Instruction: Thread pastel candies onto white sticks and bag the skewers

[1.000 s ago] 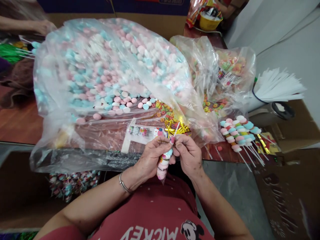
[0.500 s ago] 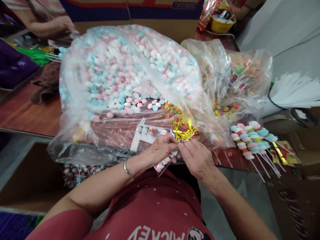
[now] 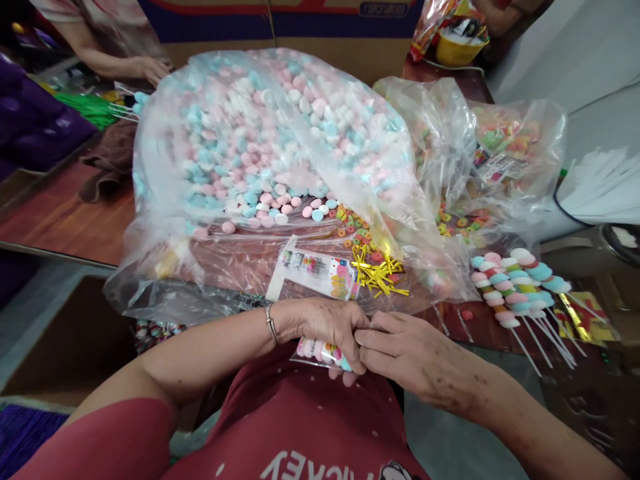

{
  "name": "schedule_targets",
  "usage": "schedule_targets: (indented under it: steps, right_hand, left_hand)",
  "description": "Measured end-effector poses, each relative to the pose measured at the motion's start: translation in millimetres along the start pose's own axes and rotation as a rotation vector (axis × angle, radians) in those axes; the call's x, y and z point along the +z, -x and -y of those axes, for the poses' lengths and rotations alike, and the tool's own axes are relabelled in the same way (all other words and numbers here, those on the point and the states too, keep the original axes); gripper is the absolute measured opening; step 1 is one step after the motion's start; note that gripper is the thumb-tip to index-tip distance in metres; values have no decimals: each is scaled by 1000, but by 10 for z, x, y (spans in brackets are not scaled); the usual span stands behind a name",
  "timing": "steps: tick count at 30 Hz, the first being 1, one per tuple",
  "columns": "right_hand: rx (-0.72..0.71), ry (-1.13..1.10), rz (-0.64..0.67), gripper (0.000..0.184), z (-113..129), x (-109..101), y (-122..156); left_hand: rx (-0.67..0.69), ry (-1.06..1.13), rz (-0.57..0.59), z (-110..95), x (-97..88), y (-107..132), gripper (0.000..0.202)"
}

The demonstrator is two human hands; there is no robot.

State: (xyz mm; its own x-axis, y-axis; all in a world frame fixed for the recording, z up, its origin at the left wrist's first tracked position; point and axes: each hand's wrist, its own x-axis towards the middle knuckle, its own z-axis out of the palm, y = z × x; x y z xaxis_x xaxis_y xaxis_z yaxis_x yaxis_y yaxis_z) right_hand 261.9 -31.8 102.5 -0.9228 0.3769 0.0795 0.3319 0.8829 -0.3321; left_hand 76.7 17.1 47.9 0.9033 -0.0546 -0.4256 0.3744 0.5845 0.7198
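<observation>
My left hand (image 3: 333,327) is closed around a clear bag of marshmallow skewers (image 3: 317,349), with pink, white and blue pieces showing below the fingers. Against it my right hand (image 3: 405,350) is closed, its fingertips meeting the left fingers at the bag's end; what they pinch is hidden. Just beyond the hands lies a stack of printed clear bags (image 3: 313,270) on the table. Gold twist ties (image 3: 377,272) are heaped to the right of the stack, next to ring-shaped gummies (image 3: 350,223).
A large plastic bag of marshmallows (image 3: 280,133) fills the table's middle. Finished marshmallow skewers (image 3: 520,287) lie at the right edge, near white sticks (image 3: 600,183). Bags of gummies (image 3: 515,143) stand behind. Another person's hand (image 3: 150,70) is at the far left. An open cardboard box (image 3: 65,340) sits below.
Both hands have come down and nearer my body with the bag, away from the gold ties. The stack of printed bags is now more exposed. The view has shifted slightly.
</observation>
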Motion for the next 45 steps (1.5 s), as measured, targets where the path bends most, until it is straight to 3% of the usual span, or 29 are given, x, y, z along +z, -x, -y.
schedule_targets:
  steps: [10,13,15,20,22,24,26,29,32,34,36,38,41,45]
  right_hand:
    - [-60,-7,-70,27,-30,68,29]
    - [-29,62,-88,28,-19,122,39]
    - [32,198,-133,30,-32,187,23]
    - [333,611,-399,32,-188,273,-110]
    - [497,663,-540,29,-275,239,-177]
    - [628,593,-705,24,-330,182,-242]
    - [690,405,-880,18,-313,138,-315]
    - [663,43,-1038,16,-154,158,-464]
    - [563,-129,-1003,17,15,289,-620]
    - [510,-63,-979,15,47,389,-684]
    - [482,57,-982,14,9,455,-707]
    - [485,122,-976,14,-53,467,-704]
    - [516,122,-971,15,-89,393,-706]
    - [518,87,-942,24,26,235,-773]
  left_hand:
    - [-93,2,-4,-32,32,65,14]
    - [-44,-212,-75,-59,69,73,10]
    - [61,-540,-291,-86,129,69,7]
    - [346,-1328,-1097,-169,287,18,24]
    - [610,-1576,-1369,-167,314,6,23]
    - [913,-1607,-1455,-125,328,12,14]
    - [1061,-1359,-1350,-65,334,34,7]
    - [966,-669,-1160,-34,304,112,28]
    - [937,-252,-1131,-125,235,286,57]
    - [1013,19,-1034,-202,204,446,59]
    - [1082,110,-923,-242,205,597,55]
    - [1118,42,-793,-229,241,704,54]
    - [1058,-36,-567,-142,336,769,59]
    - [944,149,-349,8,427,767,64]
